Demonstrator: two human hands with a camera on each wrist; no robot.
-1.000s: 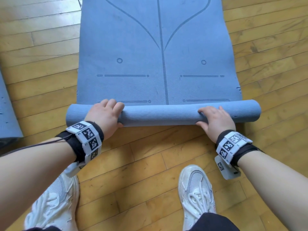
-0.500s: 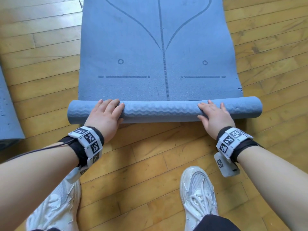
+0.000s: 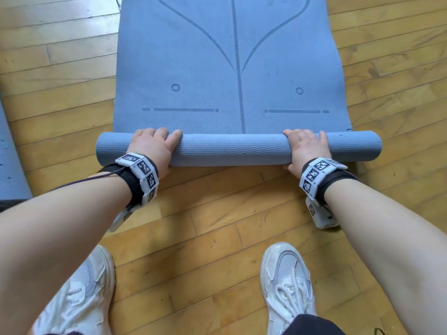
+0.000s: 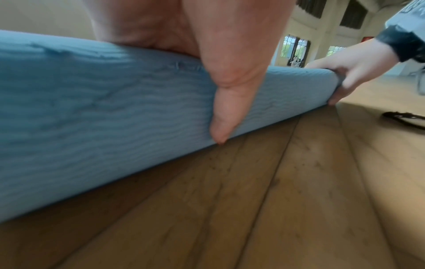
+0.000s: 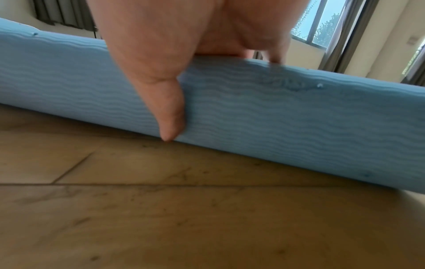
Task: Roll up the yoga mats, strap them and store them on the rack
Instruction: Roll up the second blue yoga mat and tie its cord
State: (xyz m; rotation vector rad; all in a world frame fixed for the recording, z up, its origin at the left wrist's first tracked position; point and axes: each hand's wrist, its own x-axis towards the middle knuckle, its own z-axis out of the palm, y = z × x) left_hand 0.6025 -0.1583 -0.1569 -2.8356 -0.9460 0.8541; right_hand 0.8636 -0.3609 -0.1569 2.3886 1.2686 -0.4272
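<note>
A blue yoga mat point(image 3: 205, 56) lies flat on the wooden floor, its near end wound into a roll point(image 3: 232, 151) that lies crosswise. My left hand point(image 3: 152, 146) grips the roll near its left end, fingers curled over the top. My right hand point(image 3: 306, 146) grips it near the right end the same way. In the left wrist view my thumb point(image 4: 230, 91) presses the near side of the roll point(image 4: 115, 109) down to the floor, and my right hand point(image 4: 352, 72) shows farther along. The right wrist view shows my thumb point(image 5: 161, 91) on the ribbed roll point(image 5: 276, 112).
The edge of a second blue mat point(image 3: 9, 160) lies at the far left. My white shoes point(image 3: 79, 298) point(image 3: 287, 281) stand on the wooden floor behind the roll. A dark strap point(image 4: 404, 118) lies on the floor to the right. Windows and curtains are far behind.
The roll has moved away from me along the mat and taken up more of it. Both hands went forward with it, fingers now curled farther over the top.
</note>
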